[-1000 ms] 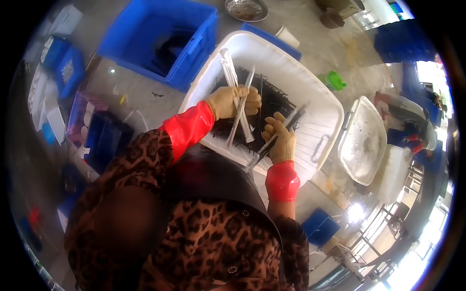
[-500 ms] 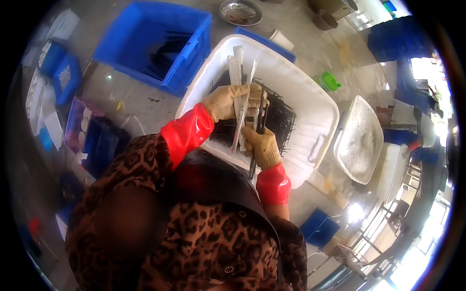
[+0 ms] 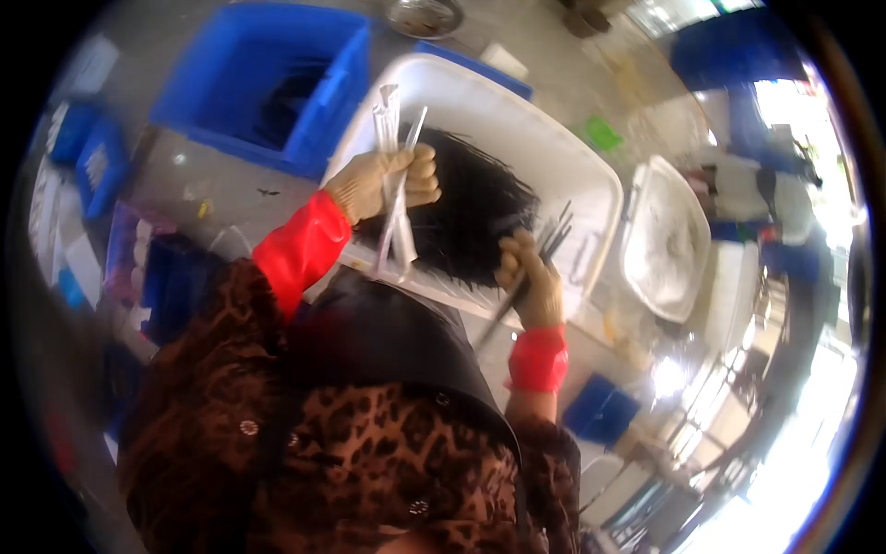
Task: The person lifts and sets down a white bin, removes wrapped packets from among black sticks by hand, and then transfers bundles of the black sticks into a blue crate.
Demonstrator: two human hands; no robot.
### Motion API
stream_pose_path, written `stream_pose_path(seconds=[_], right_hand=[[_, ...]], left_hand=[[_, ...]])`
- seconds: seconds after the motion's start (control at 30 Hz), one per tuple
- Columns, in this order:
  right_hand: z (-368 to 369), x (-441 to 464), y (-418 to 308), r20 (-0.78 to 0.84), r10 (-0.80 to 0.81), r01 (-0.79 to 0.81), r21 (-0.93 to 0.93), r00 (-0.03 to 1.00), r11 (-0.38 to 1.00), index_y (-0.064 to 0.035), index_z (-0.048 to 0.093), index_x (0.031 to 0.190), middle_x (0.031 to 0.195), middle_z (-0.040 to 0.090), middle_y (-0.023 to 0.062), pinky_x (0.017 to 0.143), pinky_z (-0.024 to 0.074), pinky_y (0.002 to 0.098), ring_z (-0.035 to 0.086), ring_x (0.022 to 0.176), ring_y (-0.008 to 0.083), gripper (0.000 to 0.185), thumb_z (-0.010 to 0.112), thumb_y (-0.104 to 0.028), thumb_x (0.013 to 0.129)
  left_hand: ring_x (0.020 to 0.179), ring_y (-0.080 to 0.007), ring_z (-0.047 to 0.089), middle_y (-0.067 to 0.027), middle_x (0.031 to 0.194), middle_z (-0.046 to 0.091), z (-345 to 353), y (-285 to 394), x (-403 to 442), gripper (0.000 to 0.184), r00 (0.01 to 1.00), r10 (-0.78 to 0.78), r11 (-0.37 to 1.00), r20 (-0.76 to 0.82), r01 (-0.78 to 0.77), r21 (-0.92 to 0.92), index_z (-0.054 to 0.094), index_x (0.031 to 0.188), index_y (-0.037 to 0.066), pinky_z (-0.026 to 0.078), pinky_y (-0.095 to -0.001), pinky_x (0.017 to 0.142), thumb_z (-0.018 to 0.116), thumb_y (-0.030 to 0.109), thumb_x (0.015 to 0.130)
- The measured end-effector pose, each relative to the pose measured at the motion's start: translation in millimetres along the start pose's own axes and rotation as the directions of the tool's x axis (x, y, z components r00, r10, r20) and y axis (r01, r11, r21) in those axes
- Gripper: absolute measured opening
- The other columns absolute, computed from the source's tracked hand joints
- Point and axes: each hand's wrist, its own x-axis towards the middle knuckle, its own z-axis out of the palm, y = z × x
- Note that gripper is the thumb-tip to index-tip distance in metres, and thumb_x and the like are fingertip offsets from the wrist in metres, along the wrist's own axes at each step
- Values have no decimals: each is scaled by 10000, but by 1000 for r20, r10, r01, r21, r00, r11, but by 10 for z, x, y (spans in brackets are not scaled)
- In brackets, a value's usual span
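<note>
My left hand, in a beige knit glove with a red cuff, is closed around several long, whitish, shiny plastic sleeves. They stick out above and below the fist, over the left side of a white tub. Several thin dark rods are gripped in my right hand, gloved the same way, at the tub's near right edge. They slant from upper right to lower left and are smeared by motion. Inside the tub lies a heap of similar thin dark rods; their exact kind cannot be made out.
A blue crate with dark things inside stands left of the tub. To the right is a second white tub with whitish contents. A metal basin and a green container rest on the floor beyond.
My hands have moved apart: the right one has gone right and down with the dark rods, away from the left one with the sleeves. The whole view has shifted slightly.
</note>
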Motion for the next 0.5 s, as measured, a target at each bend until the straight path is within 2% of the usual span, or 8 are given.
stream_pose_path(seconds=[0.07, 0.1, 0.2, 0.27, 0.33, 0.4, 0.47, 0.5], right_hand=[[-75, 134, 57, 82, -64, 31, 349, 995, 937, 30, 373, 1133, 943, 514, 134, 619, 418, 287, 465, 734, 151, 412, 527, -138, 790], [-43, 63, 131, 135, -144, 79, 402, 980, 912, 18, 365, 1131, 941, 510, 128, 623, 417, 300, 462, 739, 166, 410, 530, -112, 779], [30, -183, 367, 214, -4, -92, 438, 977, 894, -17, 387, 1059, 851, 464, 68, 600, 395, 281, 424, 693, 144, 357, 555, -99, 754], [83, -273, 498, 296, 20, -139, 389, 955, 911, -39, 394, 993, 776, 407, 31, 566, 370, 250, 391, 663, 119, 309, 571, -108, 750], [89, -273, 485, 207, 96, -167, 360, 974, 918, -43, 388, 965, 731, 366, 11, 534, 338, 218, 359, 630, 98, 297, 580, -122, 752], [114, -216, 393, 122, 50, -88, 327, 991, 941, -34, 401, 966, 713, 395, 19, 509, 337, 216, 371, 600, 96, 275, 567, -115, 762], [261, -124, 248, -59, 130, -128, 36, 990, 991, 18, 484, 940, 751, 543, 89, 515, 470, 267, 525, 580, 149, 223, 548, -129, 785], [305, -91, 230, -42, 130, -130, -12, 991, 991, 30, 492, 943, 753, 555, 94, 524, 485, 271, 536, 572, 152, 235, 547, -137, 787]], left_hand=[[619, -143, 493, -14, 677, 460, 152, -290, -8, 281, 966, -137, 983, -220, 160, 94, 473, 1030, -1, 468, -371, 788, 429, 223, 866], [590, -139, 491, -12, 649, 459, 169, -382, -35, 275, 955, -182, 969, -235, 215, 125, 473, 1026, -13, 476, -366, 770, 431, 205, 863], [511, -125, 469, 2, 549, 432, 314, -467, -158, 258, 951, -208, 941, -228, 258, 218, 485, 992, -35, 486, -337, 711, 465, 165, 831], [468, -121, 447, 5, 493, 401, 306, -465, -144, 274, 933, -291, 877, -211, 348, 330, 492, 989, -32, 479, -318, 663, 499, 169, 803], [457, -110, 441, -2, 491, 426, 354, -551, 9, 272, 912, -316, 873, -261, 387, 296, 516, 959, -27, 470, -295, 609, 529, 188, 793], [468, -102, 450, -16, 520, 472, 461, -633, 194, 273, 931, -232, 724, -281, 359, 589, 540, 950, -29, 456, -269, 560, 538, 194, 792], [481, -88, 453, -12, 586, 510, 451, -710, 320, 277, 943, -295, 726, -154, 326, 606, 563, 956, -25, 416, -238, 510, 570, 185, 775], [484, -85, 453, -10, 594, 512, 556, -682, 335, 241, 945, -243, 632, -219, 326, 703, 573, 915, -13, 404, -233, 497, 574, 180, 770]])
